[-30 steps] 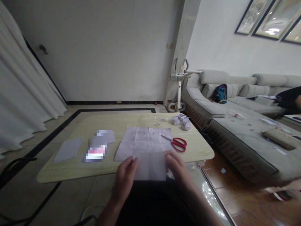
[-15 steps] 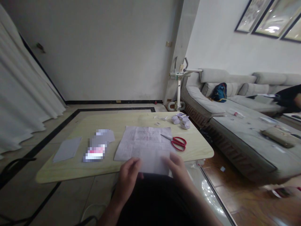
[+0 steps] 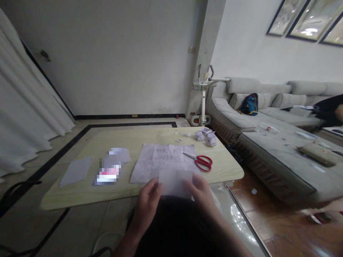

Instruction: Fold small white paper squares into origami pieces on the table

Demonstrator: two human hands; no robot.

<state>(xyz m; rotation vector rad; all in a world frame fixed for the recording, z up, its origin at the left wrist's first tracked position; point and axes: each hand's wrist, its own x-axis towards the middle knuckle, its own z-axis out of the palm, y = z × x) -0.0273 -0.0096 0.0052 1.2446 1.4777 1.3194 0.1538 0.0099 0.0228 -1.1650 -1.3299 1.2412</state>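
A small white piece of paper (image 3: 174,182) is held between both hands just off the near edge of the low wooden table (image 3: 139,137). My left hand (image 3: 147,205) pinches its left side and my right hand (image 3: 203,196) pinches its right side. Behind it a larger printed sheet (image 3: 163,160) lies flat on the table, with red-handled scissors (image 3: 202,162) at its right edge.
Several folded paper pieces (image 3: 206,137) sit at the table's far right corner. A grey sheet (image 3: 76,170) and a blurred stack (image 3: 112,166) lie on the left. A grey sofa (image 3: 268,142) with a blue bag (image 3: 249,104) runs along the right, where part of another person (image 3: 331,110) shows.
The small paper looks shorter than a second ago, and both hands have drawn closer together and nearer my body. Everything on the table has stayed in place.
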